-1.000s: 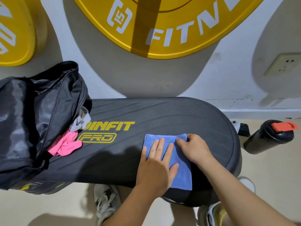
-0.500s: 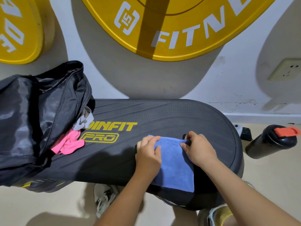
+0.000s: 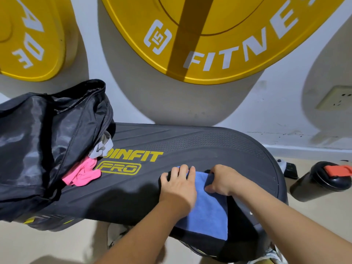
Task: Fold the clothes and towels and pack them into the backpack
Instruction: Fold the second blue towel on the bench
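Observation:
A folded blue towel [image 3: 208, 208] lies on the black step platform [image 3: 200, 147], hanging slightly over its near edge. My left hand [image 3: 178, 184] grips the towel's far left corner, fingers curled over its top edge. My right hand [image 3: 222, 181] pinches the far right edge, thumb against the cloth. An open black backpack [image 3: 43, 143] lies on the platform's left end. A pink garment [image 3: 83, 174] and a grey one [image 3: 102, 146] spill out of its mouth.
Two large yellow weight plates [image 3: 219, 40] lean on the white wall behind. A black shaker bottle [image 3: 322, 180] with a red cap lies on the floor at the right. Shoes show under the platform's near edge. A wall socket [image 3: 335, 101] is at the far right.
My left hand went from pressing flat on the towel to gripping its far left corner. My right hand slid to the far right edge. Both hands now hold the towel's top.

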